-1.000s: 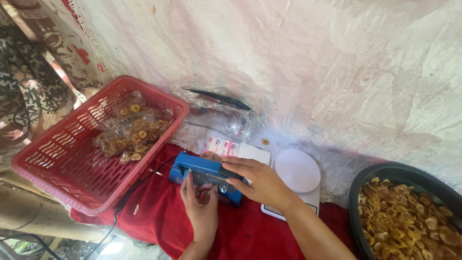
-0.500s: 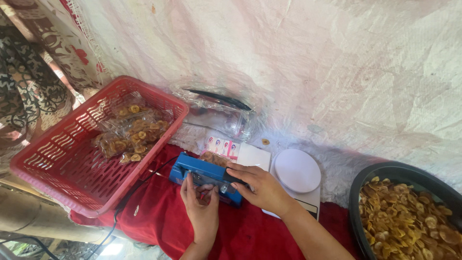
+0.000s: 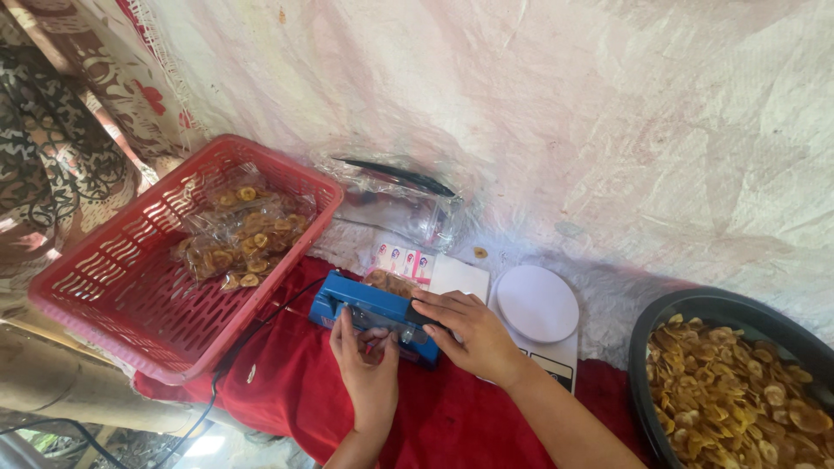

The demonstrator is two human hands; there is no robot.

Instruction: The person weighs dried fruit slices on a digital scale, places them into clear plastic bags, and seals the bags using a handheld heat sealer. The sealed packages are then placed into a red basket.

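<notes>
The blue sealer (image 3: 375, 314) lies long axis left-far to right-near, right hand (image 3: 469, 333) pressing flat on its arm, left hand (image 3: 368, 365) pinching a largely hidden bag (image 3: 393, 282).

You're at a makeshift home snack-packing spot: a red cloth (image 3: 287, 399) over a low surface, a white plastic sheet (image 3: 565, 113) as backdrop, a blue heat sealer (image 3: 369, 310), a small white scale (image 3: 539, 308), a bowl of fried chips (image 3: 738, 391) and a red basket (image 3: 130, 287) of bagged chips
</notes>
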